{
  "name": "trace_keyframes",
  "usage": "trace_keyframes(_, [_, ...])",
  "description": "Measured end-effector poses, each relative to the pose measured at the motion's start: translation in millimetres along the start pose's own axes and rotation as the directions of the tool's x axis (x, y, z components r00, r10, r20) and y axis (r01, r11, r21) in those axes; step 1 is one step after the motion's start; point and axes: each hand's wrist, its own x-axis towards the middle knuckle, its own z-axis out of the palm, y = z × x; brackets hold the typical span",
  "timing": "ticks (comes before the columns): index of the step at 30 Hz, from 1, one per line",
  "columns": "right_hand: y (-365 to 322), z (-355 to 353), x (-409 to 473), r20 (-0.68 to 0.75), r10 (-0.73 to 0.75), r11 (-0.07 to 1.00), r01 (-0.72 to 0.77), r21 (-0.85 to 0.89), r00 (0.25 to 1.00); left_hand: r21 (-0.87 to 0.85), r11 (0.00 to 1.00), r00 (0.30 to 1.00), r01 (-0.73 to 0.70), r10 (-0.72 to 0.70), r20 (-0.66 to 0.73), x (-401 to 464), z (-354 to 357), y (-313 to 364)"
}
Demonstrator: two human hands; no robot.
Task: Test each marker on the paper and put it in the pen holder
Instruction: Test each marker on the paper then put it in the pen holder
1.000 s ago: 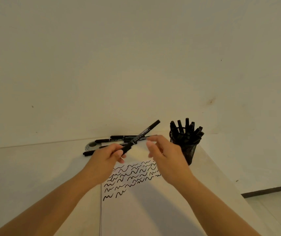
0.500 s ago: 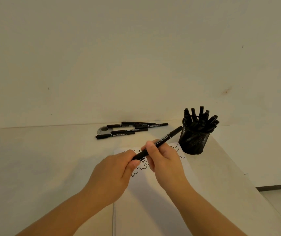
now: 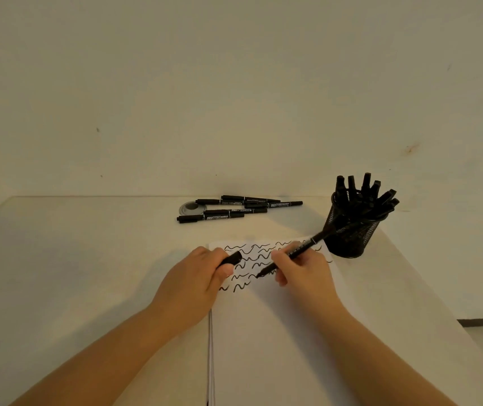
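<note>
Fingers [image 3: 278,260] now writing, cap [image 3: 231,258] off

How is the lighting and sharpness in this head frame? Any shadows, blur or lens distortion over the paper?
Head view: dim, warm, even light with no glare; soft shadows fall on the white paper sheet below both hands; wide-angle bending splays the cream table's edges; the black marker in the right hand and the black mesh pen holder stay reasonably sharp.
</note>
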Motion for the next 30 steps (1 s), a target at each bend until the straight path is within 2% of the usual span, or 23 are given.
trace_keyframes(4, [13, 0, -2, -0.013, -0.024, 0.999, 0.025, 0.048, 1.000, 0.005, 1.000, 1.000, -0.001, 0.000, 0.031, -4, 3, -8])
trace_keyframes(10, [16, 3, -2, 0.062, -0.064, 0.994, 0.069, -0.089, 0.996, -0.009, 1.000, 0.999, 0.013, -0.012, 0.037, -4, 5, -12])
trace_keyframes(18, [21, 0, 0, -0.077, -0.130, 0.976, 0.114, -0.187, 0.989, -0.039, 0.999, 0.998, 0.025, -0.023, 0.052, -5, 4, -14])
trace_keyframes(23, [17, -2, -1, -0.083, -0.160, 0.987, 0.158, -0.028, 0.984, -0.036, 0.999, 0.999, 0.021, -0.019, 0.037, -5, 6, -14])
trace_keyframes(30, [12, -6, -4, 0.072, -0.071, 0.942, 0.043, 0.332, 0.995, 0.013, 0.993, 0.993, -0.115, 0.115, 0.031, -6, 8, -9])
